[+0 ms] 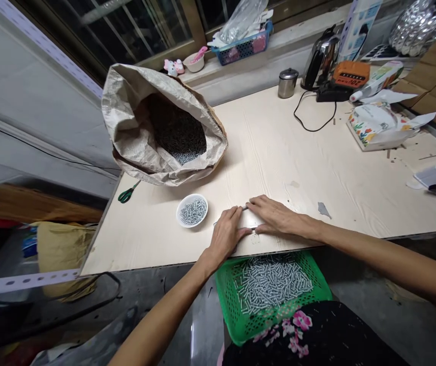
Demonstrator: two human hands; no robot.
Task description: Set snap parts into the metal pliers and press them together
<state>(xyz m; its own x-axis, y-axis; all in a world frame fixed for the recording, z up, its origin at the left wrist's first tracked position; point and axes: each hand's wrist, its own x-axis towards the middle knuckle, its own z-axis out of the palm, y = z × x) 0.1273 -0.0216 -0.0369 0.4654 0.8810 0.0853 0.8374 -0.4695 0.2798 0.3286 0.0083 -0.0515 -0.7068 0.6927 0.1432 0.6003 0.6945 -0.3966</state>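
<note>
My left hand point(225, 235) and my right hand point(275, 216) lie palm down, side by side, near the front edge of a pale wooden table point(317, 168). Their fingers are stretched flat over a small flat, clear piece point(249, 219) that I cannot make out well. A thin metal part point(244, 208) pokes out between the fingertips. Just left of my left hand stands a small white bowl point(192, 210) full of little metal pieces. Below the table edge, on my lap, sits a green plastic basket point(241, 325) holding several of the same metal pieces.
A big open paper sack point(126, 122) of small metal parts slumps at the table's back left, green-handled scissors point(127, 193) beside it. At the back right stand a kettle point(321, 58), a steel cup point(288, 83), a black cord point(311, 119) and a tissue pack point(378, 127).
</note>
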